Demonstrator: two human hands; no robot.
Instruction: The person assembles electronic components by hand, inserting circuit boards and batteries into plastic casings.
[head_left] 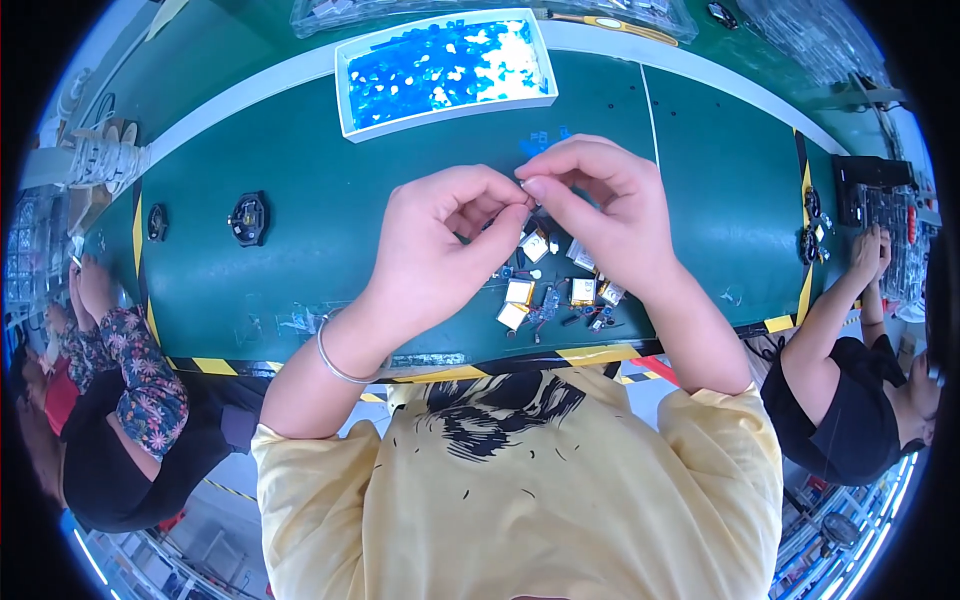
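Observation:
Above the middle of the green table, my left hand (437,240) and my right hand (615,215) meet fingertip to fingertip. Each pinches thumb against forefinger at a tiny part whose kind I cannot make out. Below and behind the fingers lies a loose group of small silver battery cells (583,291) with yellow tape, thin wires and little circuit pieces (546,303). Part of that group is hidden by my hands. Just beyond my right fingertips are a few small blue film pieces (538,138) on the table.
A white box (346,100) of blue and white bits stands at the back. Round black watch-like housings (248,218) lie at left, with more (810,240) at far right. A yellow-handled tool (610,24) rests behind. Co-workers sit on both sides; striped tape (600,354) edges the table.

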